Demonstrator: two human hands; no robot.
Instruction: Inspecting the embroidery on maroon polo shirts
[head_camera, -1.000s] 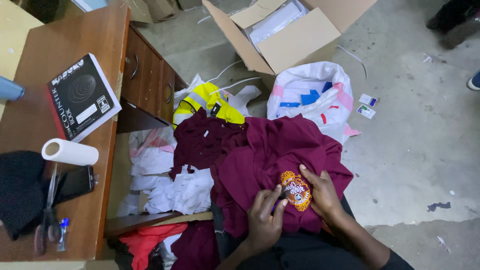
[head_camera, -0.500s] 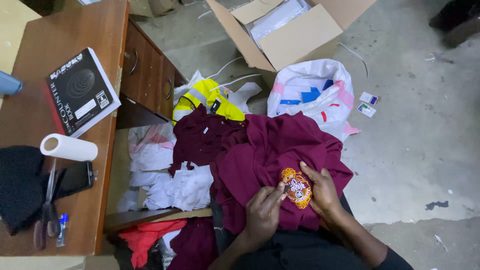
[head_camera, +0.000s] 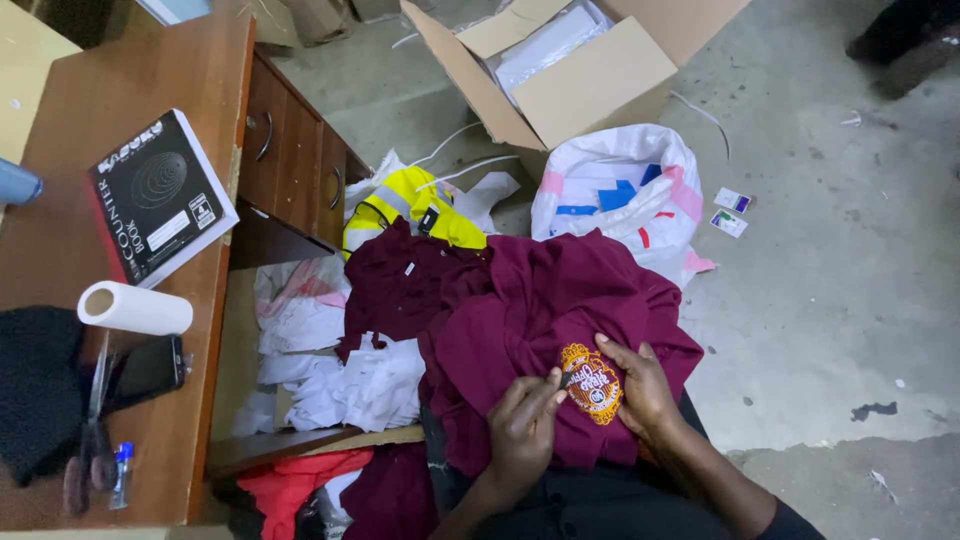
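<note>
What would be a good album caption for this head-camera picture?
Both hands, left hand and right hand, press an orange embroidered badge on a maroon shirt beside a wooden desk.

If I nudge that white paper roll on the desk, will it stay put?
Probably not: the paper roll lies on its side on the wooden desk, so it may roll. Its hollow core suggests it is light, and it likely dents if squeezed.

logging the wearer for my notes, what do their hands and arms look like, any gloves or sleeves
Both hands are bare: no gloves, rings or watch show on the left hand or right hand. The forearms are uncovered; a dark sleeve edge shows on the right arm at the frame's bottom.
</note>
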